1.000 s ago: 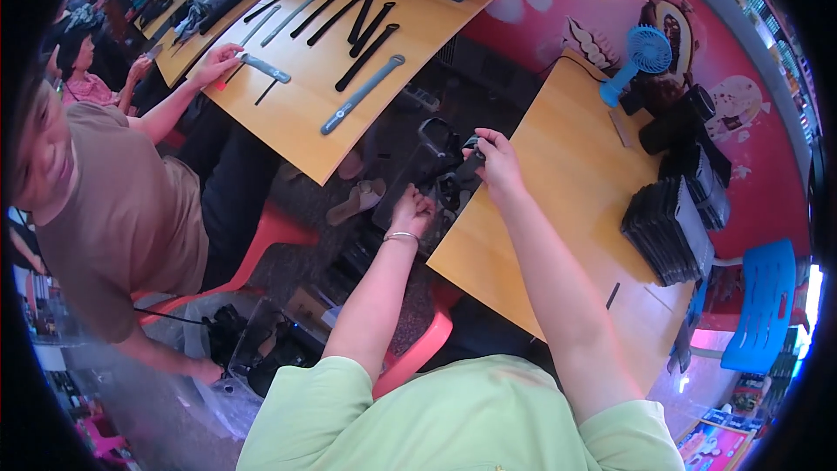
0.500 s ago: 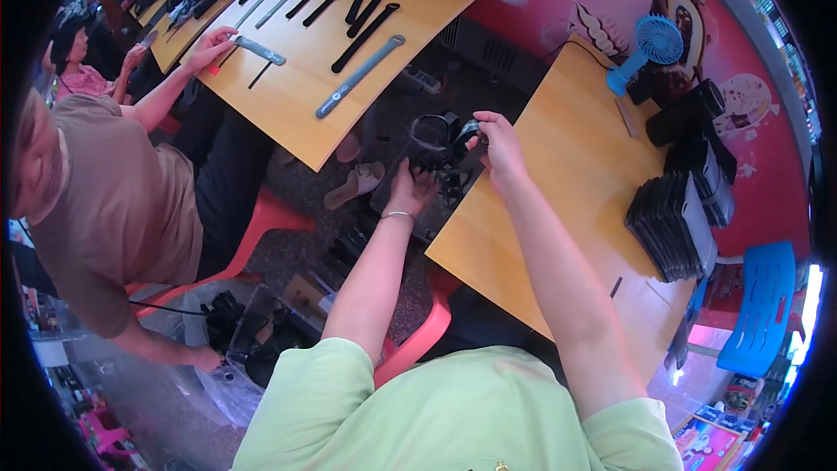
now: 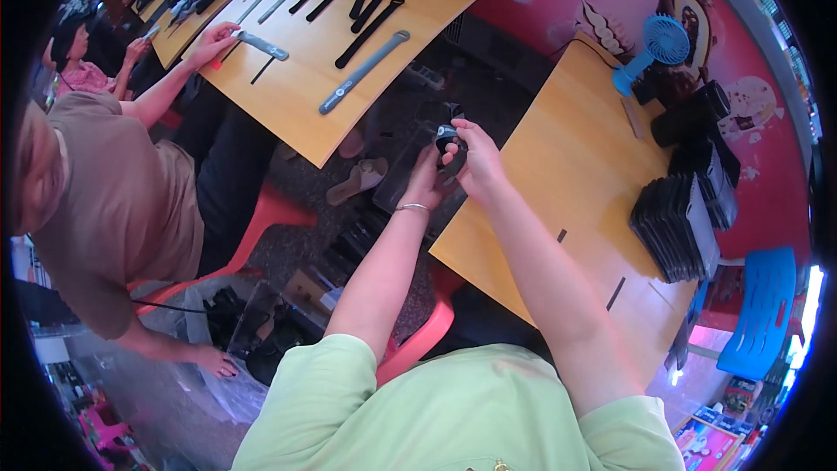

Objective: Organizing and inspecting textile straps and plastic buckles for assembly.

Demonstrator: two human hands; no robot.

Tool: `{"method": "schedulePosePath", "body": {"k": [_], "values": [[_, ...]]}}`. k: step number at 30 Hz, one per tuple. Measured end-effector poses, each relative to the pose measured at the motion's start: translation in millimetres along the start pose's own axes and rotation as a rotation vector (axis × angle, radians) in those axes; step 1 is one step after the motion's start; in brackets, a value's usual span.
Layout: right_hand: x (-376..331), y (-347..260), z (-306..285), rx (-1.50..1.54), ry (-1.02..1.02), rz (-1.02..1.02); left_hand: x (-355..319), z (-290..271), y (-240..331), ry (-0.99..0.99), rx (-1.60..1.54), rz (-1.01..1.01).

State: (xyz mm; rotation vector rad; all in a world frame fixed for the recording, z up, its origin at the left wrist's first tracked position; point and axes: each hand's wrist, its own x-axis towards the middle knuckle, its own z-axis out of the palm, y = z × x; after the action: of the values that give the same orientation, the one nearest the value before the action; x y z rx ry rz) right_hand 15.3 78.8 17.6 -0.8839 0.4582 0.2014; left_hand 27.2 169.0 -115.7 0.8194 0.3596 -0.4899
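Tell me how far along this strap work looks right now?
Looks partway, judging by what lies about. Possibly done: stacks of flat black pieces on the right wooden table. In hand: the left hand and right hand together grip one small black part between the tables. Seemingly left: black and grey straps spread on the far table, where another person's hand rests on one.

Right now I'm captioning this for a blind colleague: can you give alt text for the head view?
Both hands, left hand and right hand, hold a small black strap-like item above the gap between two wooden tables. On the left, a co-worker in a brown shirt touches a grey strap among black straps.
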Motion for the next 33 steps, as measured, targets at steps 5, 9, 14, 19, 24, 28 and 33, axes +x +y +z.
{"method": "schedulePosePath", "body": {"k": [5, 9, 14, 19, 24, 28, 33], "values": [[2, 10, -4, 0.063, 0.056, -0.054, 2, 11, 2, -0.046, -0.165, -0.117], [7, 8, -11, 0.053, 0.08, -0.079, -20, 26, 10, -0.148, -0.265, -0.134], [12, 15, -10, 0.07, 0.126, -0.047, -13, 14, 11, -0.116, -0.258, -0.195], [5, 18, -1, 0.078, 0.128, 0.043, 25, -19, -9, -0.098, -0.361, -0.054], [-25, 12, 8, 0.101, 0.039, 0.14, 22, -10, -7, -0.177, -0.24, -0.159], [-61, -5, 9, 0.109, -0.034, 0.193, 31, -22, -5, -0.072, -0.084, -0.139], [-74, -13, -26, 0.114, -0.033, 0.242, 50, -36, -10, 0.151, 0.065, -0.08]]}}
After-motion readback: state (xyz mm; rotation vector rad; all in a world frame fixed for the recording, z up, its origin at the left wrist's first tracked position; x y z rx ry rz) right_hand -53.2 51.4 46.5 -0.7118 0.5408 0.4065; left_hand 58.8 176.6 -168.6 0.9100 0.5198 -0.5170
